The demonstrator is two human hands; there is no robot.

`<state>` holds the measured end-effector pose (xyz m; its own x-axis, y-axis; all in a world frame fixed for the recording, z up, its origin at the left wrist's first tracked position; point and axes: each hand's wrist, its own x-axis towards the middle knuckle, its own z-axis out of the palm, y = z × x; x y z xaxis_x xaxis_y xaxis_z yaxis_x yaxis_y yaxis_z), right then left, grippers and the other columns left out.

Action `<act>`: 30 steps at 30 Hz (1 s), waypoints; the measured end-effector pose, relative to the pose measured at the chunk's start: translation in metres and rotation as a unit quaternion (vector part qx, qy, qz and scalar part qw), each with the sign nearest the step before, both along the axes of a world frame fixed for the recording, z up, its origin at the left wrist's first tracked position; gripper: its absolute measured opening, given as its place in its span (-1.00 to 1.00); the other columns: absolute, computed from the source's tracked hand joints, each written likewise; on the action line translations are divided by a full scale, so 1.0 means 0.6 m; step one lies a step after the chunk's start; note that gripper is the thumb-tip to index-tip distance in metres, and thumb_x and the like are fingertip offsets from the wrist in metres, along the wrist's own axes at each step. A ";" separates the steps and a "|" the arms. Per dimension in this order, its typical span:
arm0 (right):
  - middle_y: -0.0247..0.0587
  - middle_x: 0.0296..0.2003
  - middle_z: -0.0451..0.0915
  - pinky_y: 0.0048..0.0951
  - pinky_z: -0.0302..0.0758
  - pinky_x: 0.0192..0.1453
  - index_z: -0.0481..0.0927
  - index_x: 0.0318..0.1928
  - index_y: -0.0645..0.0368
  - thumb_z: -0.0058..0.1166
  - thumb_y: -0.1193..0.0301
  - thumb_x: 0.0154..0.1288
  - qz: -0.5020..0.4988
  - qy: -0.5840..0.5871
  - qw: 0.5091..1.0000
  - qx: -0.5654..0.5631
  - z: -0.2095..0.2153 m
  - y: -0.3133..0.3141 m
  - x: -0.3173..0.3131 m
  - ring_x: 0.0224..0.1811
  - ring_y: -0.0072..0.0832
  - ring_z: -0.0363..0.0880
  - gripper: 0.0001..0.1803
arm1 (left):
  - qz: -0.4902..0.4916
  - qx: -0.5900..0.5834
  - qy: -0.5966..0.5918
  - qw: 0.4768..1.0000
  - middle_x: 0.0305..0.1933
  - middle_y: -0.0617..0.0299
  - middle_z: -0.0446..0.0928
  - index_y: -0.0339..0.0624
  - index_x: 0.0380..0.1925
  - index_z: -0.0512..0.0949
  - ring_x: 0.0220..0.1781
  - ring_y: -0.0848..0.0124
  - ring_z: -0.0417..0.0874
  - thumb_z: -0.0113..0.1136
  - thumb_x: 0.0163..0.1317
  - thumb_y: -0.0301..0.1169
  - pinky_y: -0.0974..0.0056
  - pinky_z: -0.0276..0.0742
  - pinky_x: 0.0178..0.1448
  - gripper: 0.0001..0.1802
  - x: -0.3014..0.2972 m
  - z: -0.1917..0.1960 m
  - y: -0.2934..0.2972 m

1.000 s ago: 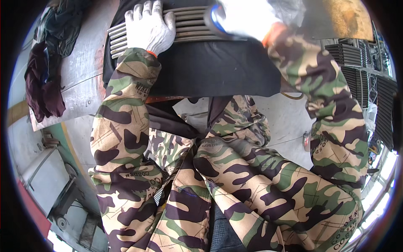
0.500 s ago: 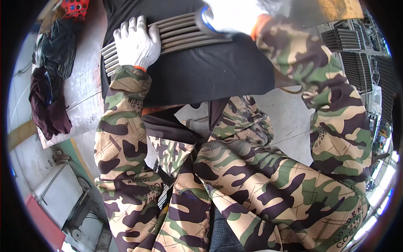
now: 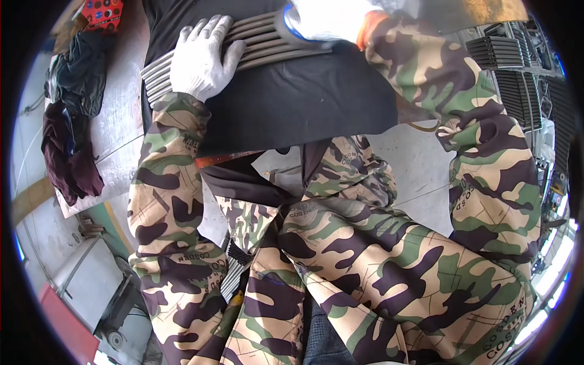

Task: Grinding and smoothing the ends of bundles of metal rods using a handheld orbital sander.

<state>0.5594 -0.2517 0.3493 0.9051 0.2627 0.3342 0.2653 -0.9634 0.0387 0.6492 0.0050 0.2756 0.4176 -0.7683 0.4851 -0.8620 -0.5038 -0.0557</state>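
Observation:
A row of slim grey metal rods (image 3: 258, 56) lies side by side across a black cloth (image 3: 304, 100). My left hand (image 3: 204, 59), in a white knit glove with greyed fingertips, rests flat on the rods toward their left end, fingers stretched and thumb apart. Over their right part is my right hand (image 3: 334, 21), gloved in white with an orange cuff. It bears on a round-edged grey pad (image 3: 283, 27) with a blue rim, which touches the rods. Glare and blur hide the right fingers and most of the pad.
Dark and maroon cloths (image 3: 70, 152) lie on the pale tabletop (image 3: 125, 103) at left, below a red panel (image 3: 102, 13). Stacks of dark metal bars (image 3: 514, 100) stand at right. A brown-stained board (image 3: 486, 13) is at the far right. A grey machine (image 3: 103, 298) sits lower left.
My left hand has shifted slightly, its thumb and fingers now tilted more to the right on the rods. The right hand and pad have moved a little to the left and away.

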 end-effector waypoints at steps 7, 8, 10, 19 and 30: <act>0.07 -0.34 0.61 0.02 0.63 -0.20 0.60 -0.24 0.19 0.16 0.26 0.22 0.002 -0.016 1.000 -0.011 0.005 -0.002 0.011 -0.26 0.02 0.69 -0.75 | 0.133 -0.032 -0.075 0.988 0.10 -0.03 0.68 -0.24 0.05 0.65 0.17 0.04 0.64 0.12 0.39 -0.16 -0.09 0.41 0.32 -0.58 0.007 -0.031 -0.008; 0.07 -0.34 0.61 0.02 0.63 -0.20 0.60 -0.24 0.19 0.16 0.26 0.22 0.005 -0.017 1.000 -0.012 0.003 0.000 0.007 -0.26 0.02 0.69 -0.75 | 0.159 -0.027 -0.080 0.984 0.08 -0.03 0.68 -0.24 0.04 0.66 0.15 0.03 0.64 0.10 0.39 -0.17 -0.10 0.41 0.30 -0.58 0.012 -0.036 -0.006; 0.08 -0.36 0.60 0.04 0.61 -0.21 0.60 -0.25 0.19 0.15 0.27 0.21 0.012 -0.007 1.000 -0.003 0.005 0.008 -0.022 -0.27 0.03 0.68 -0.76 | 0.156 -0.036 -0.087 0.983 0.07 -0.05 0.68 -0.26 0.04 0.65 0.16 0.00 0.64 0.07 0.40 -0.14 -0.14 0.40 0.31 -0.55 0.021 -0.038 -0.006; 0.09 -0.35 0.62 0.03 0.62 -0.19 0.59 -0.24 0.17 0.16 0.23 0.24 0.005 -0.015 1.000 -0.003 0.004 0.002 -0.010 -0.28 0.05 0.69 -0.74 | 0.174 0.010 -0.071 0.982 0.22 -0.05 0.64 -0.20 0.14 0.63 0.24 -0.02 0.62 0.01 0.43 -0.15 -0.13 0.42 0.36 -0.54 0.042 -0.028 -0.016; 0.07 -0.34 0.60 0.03 0.61 -0.21 0.59 -0.25 0.18 0.15 0.25 0.23 -0.006 -0.036 0.999 -0.027 0.002 -0.009 0.029 -0.31 0.05 0.67 -0.75 | 0.149 0.030 -0.105 0.983 0.23 -0.03 0.64 -0.15 0.12 0.65 0.22 0.00 0.63 0.00 0.44 -0.16 -0.11 0.41 0.35 -0.56 0.045 -0.029 -0.016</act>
<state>0.5766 -0.2569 0.3503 0.8821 0.2716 0.3849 0.2485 -0.9624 0.1096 0.6762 -0.0047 0.2580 0.5239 -0.6563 0.5429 -0.6426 -0.7230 -0.2539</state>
